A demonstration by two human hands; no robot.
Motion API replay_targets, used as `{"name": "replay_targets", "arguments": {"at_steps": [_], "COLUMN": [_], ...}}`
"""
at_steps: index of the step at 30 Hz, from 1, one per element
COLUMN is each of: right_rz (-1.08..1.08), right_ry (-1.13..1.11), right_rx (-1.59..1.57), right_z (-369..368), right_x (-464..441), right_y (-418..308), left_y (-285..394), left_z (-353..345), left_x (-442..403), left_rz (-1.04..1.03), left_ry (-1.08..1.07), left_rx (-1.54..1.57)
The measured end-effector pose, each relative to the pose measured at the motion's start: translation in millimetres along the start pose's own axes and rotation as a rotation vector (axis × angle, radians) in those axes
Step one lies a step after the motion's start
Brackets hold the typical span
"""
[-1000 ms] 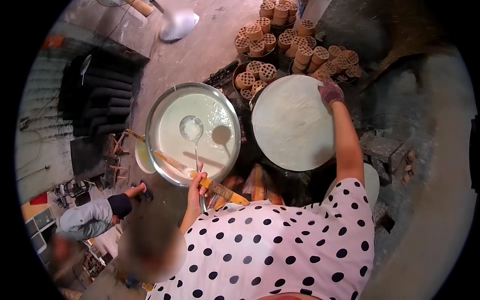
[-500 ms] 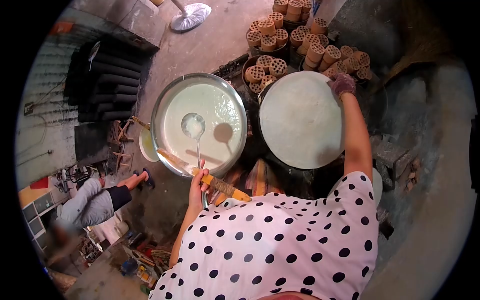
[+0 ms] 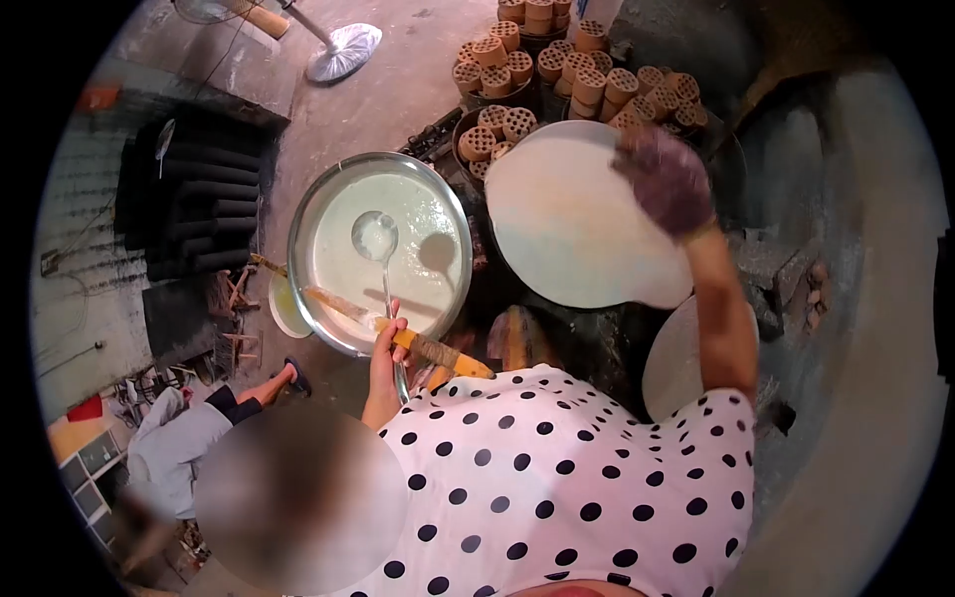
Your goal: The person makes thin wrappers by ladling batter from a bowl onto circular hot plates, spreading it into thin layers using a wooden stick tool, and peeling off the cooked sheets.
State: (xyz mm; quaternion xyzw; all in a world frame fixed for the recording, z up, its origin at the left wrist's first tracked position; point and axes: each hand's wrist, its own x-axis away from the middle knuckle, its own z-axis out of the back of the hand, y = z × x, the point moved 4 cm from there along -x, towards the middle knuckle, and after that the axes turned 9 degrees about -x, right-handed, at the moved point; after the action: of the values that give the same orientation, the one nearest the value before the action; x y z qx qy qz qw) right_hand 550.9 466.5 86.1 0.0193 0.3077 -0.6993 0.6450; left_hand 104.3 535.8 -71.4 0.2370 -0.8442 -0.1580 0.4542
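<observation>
My left hand (image 3: 390, 350) is closed around the handle of a metal ladle (image 3: 374, 237) and a flat yellow-brown stick (image 3: 433, 350). The ladle's bowl rests over white batter in a wide metal basin (image 3: 454, 298). To the right, a thin round white sheet (image 3: 577, 209) is partly lifted off its dark round base, its far right edge at my right hand. My right hand (image 3: 665, 182), in a purple glove, is blurred by motion, with its fingers pinched on that edge.
Perforated clay-coloured cylinders (image 3: 589, 90) stand in buckets beyond the sheet. Another pale round surface (image 3: 676, 358) lies near my right elbow. A bent-over person (image 3: 184, 443) is at the lower left. Dark rolls (image 3: 214, 189) are stacked at the left, and a yellow-green bowl (image 3: 286, 303) sits beside the basin.
My right hand has risen closer to the camera, pulling up the sheet's edge, and the sheet now looks stretched and bent. My left hand keeps its hold on the ladle and stick.
</observation>
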Motion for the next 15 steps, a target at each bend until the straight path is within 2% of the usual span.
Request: {"name": "replay_targets", "arguments": {"at_steps": [2, 4, 6, 8, 9, 11, 12, 14, 15], "right_rz": [-0.429, -0.266, -0.954, -0.938, -0.962, -1.126, -1.137, -1.322, -1.284], "right_ry": [-0.140, -0.053, -0.113, -0.232, -0.134, 0.107, 0.217, 0.593, 0.755], "right_rx": [-0.112, 0.102, -0.294, -0.196, -0.295, -0.499, -0.176, -0.869, -0.944], "right_z": [3.5, 15.5, 21.7, 17.8, -9.6, -19.6, -79.1, -113.2, -135.7], "right_x": [-25.7, -19.2, 28.0, 100.0, 161.7, 226.7, 327.6, 370.0, 390.3], "right_y": [34.7, 112.5, 173.2, 180.3, 200.1, 123.8, 174.4, 57.5, 16.6], "left_y": [1.9, 6.3, 9.5, 11.9, 14.2, 17.6, 19.4, 20.7, 22.6], "left_z": [-2.6, -6.1, -9.1, -8.8, -9.3, -4.2, 0.1, 14.1, 19.1], "left_x": [1.6, 4.2, 10.9, 13.9, 15.5, 14.1, 14.5, 9.1, 5.2], "left_rz": [0.000, 0.014, 0.008, -0.004, 0.001, 0.027, 0.039, 0.071, 0.083], "left_ry": [-0.013, -0.026, -0.040, -0.070, -0.073, -0.117, -0.142, -0.249, -0.317], "left_rx": [-0.002, -0.039, -0.079, -0.155, -0.190, -0.253, -0.311, -0.408, -0.472]}}
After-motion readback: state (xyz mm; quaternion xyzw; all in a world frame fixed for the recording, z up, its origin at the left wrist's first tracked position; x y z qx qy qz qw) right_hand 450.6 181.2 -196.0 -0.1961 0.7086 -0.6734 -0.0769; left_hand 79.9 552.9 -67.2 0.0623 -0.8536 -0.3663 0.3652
